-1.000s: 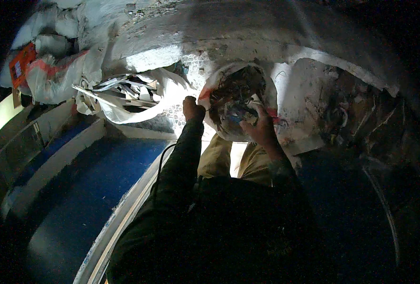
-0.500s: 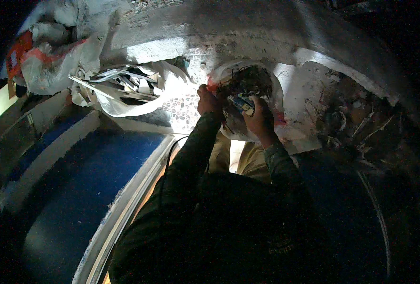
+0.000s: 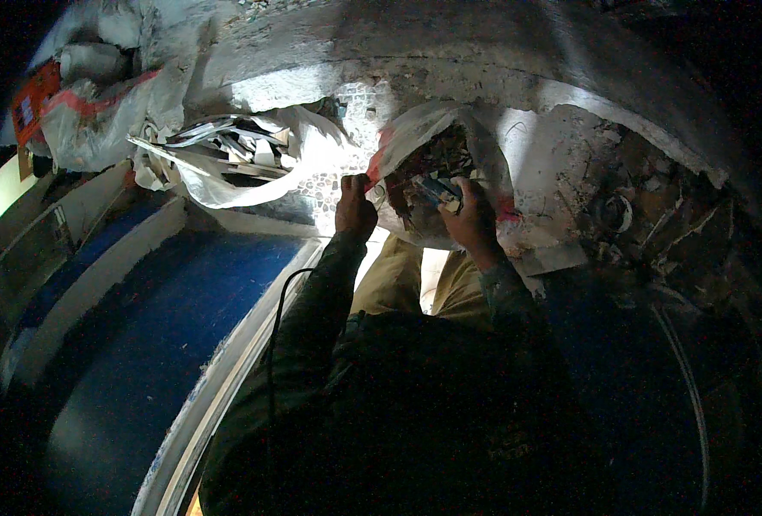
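Note:
A white sack [image 3: 499, 163] with red bands stands in front of me, its mouth open on a dark tangle of scrap [image 3: 449, 150]. My left hand [image 3: 357, 211] is closed on the sack's rim at its left side, by the red band. Over the sack's mouth, my right hand [image 3: 474, 225] grips a small flat bluish piece [image 3: 437, 191] with a pale end. Its exact kind is too dim to make out. The fingers of my right hand are partly hidden behind the hand itself.
Left of my hands lies another white sack [image 3: 217, 196] filled with flat pale scraps. A clear bag with a red stripe [image 3: 97, 129] sits farther left. Loose debris [image 3: 647, 206] is heaped at the right. A blue panel [image 3: 174, 318] with a pale edge lies near my left arm.
My left hand has moved left and a little nearer, drawing the sack's rim with it, and the sack's side stands higher. The right hand stays nearly in place with the bluish piece.

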A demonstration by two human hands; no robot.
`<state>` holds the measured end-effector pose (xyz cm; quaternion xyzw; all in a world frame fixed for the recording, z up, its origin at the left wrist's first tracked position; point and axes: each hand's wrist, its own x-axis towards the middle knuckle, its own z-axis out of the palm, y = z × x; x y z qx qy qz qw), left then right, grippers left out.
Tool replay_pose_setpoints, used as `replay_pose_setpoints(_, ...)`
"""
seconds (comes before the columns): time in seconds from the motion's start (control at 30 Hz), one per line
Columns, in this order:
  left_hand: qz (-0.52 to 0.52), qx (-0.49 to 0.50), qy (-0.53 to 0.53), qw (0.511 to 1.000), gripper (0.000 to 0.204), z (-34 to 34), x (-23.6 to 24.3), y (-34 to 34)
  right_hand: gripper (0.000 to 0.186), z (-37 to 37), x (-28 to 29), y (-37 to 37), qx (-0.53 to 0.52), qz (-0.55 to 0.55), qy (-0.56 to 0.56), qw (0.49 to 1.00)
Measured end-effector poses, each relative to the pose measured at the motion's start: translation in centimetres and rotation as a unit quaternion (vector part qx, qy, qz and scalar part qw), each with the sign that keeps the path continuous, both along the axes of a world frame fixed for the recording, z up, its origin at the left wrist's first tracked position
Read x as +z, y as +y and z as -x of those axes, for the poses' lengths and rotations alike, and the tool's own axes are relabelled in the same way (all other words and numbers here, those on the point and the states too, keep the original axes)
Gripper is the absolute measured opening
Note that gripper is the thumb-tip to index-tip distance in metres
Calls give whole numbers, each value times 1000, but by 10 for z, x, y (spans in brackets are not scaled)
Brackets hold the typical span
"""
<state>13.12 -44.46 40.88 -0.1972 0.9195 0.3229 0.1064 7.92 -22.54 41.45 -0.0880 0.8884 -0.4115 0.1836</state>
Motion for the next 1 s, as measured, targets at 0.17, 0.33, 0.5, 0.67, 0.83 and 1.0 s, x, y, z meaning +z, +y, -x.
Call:
replay_pose_setpoints(0.17,-60,-54,100,992,30,-15,-14,-17,48,7,18,-19,39,2,-20,999)
replay_pose_setpoints(0.33,23,-114,42,992,32,-7,-2,8,47,8,-5,-26,57,-14,20,998)
replay_pose_setpoints(0.5,-20,-159,45,986,23,-21,4,15,47,16,-8,-15,20,-10,11,1000)
replay_pose_setpoints(0.67,-24,-151,-9,988,24,-22,0,22,47,14,-5,-8,28,-16,-10,999)
replay_pose_setpoints(0.83,-31,-215,4,976,30,-21,6,12,50,10,-4,-5,52,0,-24,998)
replay_pose_setpoints(1.0,-56,-285,30,956,35,-18,7,5,48,-3,-10,-20,69,-17,-18,997)
